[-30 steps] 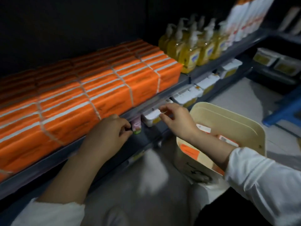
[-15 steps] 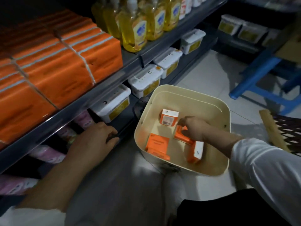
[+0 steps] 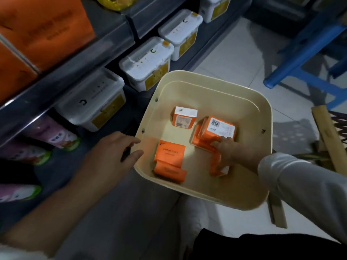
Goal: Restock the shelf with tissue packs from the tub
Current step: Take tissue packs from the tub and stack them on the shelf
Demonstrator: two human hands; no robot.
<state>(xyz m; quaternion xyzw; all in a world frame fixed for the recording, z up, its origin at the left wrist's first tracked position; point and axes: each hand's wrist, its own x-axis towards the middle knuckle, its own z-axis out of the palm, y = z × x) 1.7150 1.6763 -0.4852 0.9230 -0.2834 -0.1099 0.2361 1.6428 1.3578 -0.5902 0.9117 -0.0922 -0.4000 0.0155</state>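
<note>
My right hand point(image 3: 225, 147) reaches down into the cream square plastic tub point(image 3: 244, 184), fingers curled onto the orange paper-wrapped tissue pack with a barcode point(image 3: 217, 131) at the tub's right side. My left hand point(image 3: 110, 152) hovers loose and empty at the tub's left rim, fingers spread, forearm stretched along the floor.

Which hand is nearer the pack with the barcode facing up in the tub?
Right. The right hand has its fingers on the barcode pack inside the tub. The left hand is open at the tub's left rim, apart from it.
</note>
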